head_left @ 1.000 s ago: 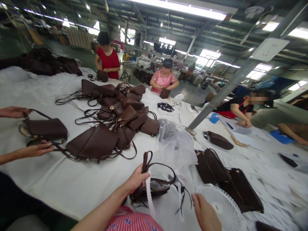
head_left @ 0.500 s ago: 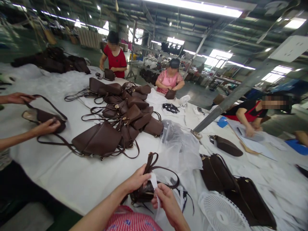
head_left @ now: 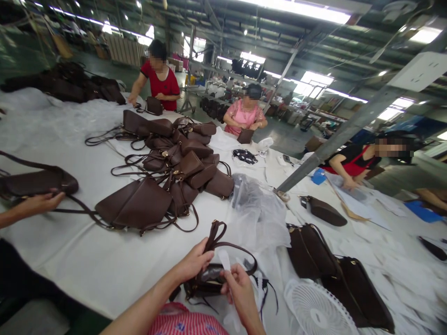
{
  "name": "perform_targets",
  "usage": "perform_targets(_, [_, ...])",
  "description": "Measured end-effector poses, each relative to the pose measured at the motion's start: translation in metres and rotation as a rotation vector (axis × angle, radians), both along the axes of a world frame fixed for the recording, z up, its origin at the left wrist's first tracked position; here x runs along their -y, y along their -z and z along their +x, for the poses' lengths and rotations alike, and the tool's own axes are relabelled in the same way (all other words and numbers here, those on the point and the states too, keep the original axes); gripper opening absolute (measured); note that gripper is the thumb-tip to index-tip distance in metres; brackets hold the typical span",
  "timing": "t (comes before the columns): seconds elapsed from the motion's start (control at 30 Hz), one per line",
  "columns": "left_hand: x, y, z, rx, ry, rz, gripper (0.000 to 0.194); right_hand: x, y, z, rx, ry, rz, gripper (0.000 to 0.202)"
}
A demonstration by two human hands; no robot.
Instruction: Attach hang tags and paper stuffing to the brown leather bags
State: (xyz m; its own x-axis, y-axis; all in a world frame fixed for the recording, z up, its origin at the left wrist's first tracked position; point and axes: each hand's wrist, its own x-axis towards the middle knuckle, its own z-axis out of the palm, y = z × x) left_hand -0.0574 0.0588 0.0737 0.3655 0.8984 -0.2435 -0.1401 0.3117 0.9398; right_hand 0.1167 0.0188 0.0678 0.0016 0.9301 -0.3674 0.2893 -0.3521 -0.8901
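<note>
My small brown bag lies on the white table right in front of my striped shirt, and its long side runs mostly from left to right. Its mouth is open, and something gray and shiny shows inside. My left hand is closed around the brown strap, and the loop at its end points up and away from me. My right hand pinches a thin white strip; its top end points away from me, leaning a bit left. The bag sits low, under and between my 2 hands. Past it is a heap of brown bags; I cannot tell what is in them. Crumpled clear plastic touches the heap. To the right, 2 dark bags lie beside a white fan.
</note>
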Motion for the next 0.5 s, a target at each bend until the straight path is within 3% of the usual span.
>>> perform_targets(0.13, [-0.002,0.007,0.002,0.051,0.007,-0.025,0.024,-0.003,0.001,0.007,0.424,-0.019,0.326,0.044])
perform_targets(0.2, [-0.002,0.008,0.002,0.059,0.026,-0.037,0.022,-0.005,0.001,0.011,0.498,-0.056,0.336,0.047])
perform_targets(0.33, [-0.001,0.003,0.002,0.025,0.058,-0.021,0.021,-0.008,0.005,0.013,0.318,-0.090,0.236,0.046])
perform_targets(0.5, [0.003,-0.008,0.003,-0.243,0.041,0.220,0.022,-0.014,0.008,0.002,0.118,0.072,0.145,0.040])
